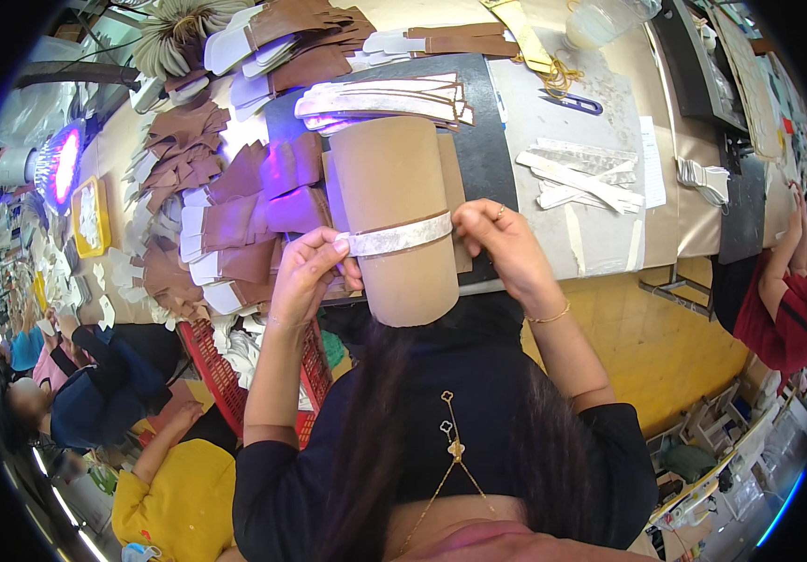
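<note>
A tan curved form [392, 173], like a half-cylinder, stands out from the table's near edge in front of me. A whitish strip with brown edges [402, 236] lies across its lower half. My left hand [308, 270] pinches the strip's left end between thumb and fingers. At the right end, my right hand [505, 245] is closed, its thumb and forefinger at the strip's tip; its other fingers are curled. More white strips with brown edges [375, 98] lie just beyond the form on a dark board [490, 140].
Brown and white cut pieces [235, 220] are piled to the left. Loose white strips [581, 183] and blue thread snips [572, 100] lie on the right. A lit lamp [59, 169] and a yellow tray [91, 217] stand far left. Below the table is a red basket [212, 370]. Other people sit nearby.
</note>
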`<state>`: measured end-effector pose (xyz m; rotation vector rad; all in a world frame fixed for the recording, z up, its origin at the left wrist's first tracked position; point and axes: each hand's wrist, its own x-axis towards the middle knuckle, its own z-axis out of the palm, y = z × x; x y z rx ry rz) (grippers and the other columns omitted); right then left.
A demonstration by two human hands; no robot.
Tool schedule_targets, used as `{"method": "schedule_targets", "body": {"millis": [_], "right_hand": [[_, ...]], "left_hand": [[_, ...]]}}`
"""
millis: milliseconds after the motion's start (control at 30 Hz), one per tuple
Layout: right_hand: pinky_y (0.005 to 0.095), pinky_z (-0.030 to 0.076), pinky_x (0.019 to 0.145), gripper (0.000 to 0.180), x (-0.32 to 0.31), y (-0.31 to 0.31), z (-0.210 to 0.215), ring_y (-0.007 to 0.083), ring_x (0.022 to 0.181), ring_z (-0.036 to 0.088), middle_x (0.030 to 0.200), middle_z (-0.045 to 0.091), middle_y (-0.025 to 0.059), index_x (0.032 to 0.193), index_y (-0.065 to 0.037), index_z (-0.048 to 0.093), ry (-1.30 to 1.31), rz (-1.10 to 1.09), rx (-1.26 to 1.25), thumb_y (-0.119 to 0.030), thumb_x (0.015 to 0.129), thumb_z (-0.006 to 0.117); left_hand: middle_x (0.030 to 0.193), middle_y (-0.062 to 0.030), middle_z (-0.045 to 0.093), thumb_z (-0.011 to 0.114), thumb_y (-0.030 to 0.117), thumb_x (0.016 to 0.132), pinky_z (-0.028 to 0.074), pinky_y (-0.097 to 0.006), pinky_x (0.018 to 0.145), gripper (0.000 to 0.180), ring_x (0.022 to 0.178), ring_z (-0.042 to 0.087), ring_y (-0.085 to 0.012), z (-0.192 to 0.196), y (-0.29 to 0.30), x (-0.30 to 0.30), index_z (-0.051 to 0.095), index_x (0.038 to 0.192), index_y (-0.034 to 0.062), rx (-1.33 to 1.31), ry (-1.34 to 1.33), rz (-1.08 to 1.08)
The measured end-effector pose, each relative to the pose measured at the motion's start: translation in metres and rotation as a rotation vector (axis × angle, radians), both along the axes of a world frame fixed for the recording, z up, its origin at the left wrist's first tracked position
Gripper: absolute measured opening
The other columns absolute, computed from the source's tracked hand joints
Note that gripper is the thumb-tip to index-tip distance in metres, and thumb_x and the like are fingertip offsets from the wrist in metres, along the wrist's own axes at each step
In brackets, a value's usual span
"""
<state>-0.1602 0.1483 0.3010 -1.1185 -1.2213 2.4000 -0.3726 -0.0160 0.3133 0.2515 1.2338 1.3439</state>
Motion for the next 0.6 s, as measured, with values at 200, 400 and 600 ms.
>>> {"method": "schedule_targets", "body": {"millis": [200, 400, 600], "right_hand": [[0.0336, 0.043, 0.088, 0.029, -0.006, 0.01, 0.06, 0.0211, 0.096, 0.055, 0.103, 0.059, 0.0079, 0.109, -0.004, 0.062, -0.214, -0.043, 1.342, -0.024, 0.088, 0.06], [0.0467, 0.021, 0.109, 0.057, -0.051, -0.046, 0.074, 0.031, 0.132, 0.032, 0.136, 0.045, 0.0101, 0.127, -0.006, 0.05, 0.005, 0.565, 1.653, -0.039, 0.083, 0.059], [0.0461, 0.013, 0.112, 0.065, -0.027, -0.033, 0.044, 0.0323, 0.137, 0.023, 0.146, 0.03, 0.0151, 0.137, -0.003, 0.039, 0.069, 0.5, 1.501, -0.045, 0.088, 0.05]], "left_hand": [[0.076, -0.0096, 0.062, 0.055, 0.014, 0.09, 0.05, -0.028, 0.063, 0.012, 0.065, 0.061, -0.016, 0.009, -0.006, 0.01, 0.056, 0.09, 0.0015, 0.132, -0.064, 0.116], [0.082, -0.0046, 0.06, 0.059, 0.013, 0.088, 0.045, -0.025, 0.065, 0.012, 0.07, 0.056, -0.0115, 0.013, -0.003, 0.012, 0.058, 0.088, 0.0013, 0.137, 0.005, 0.162], [0.081, -0.0055, 0.06, 0.06, 0.013, 0.087, 0.047, -0.025, 0.063, 0.012, 0.068, 0.057, -0.0113, 0.001, 0.003, 0.004, 0.058, 0.087, 0.0005, 0.11, 0.017, 0.061]]}}
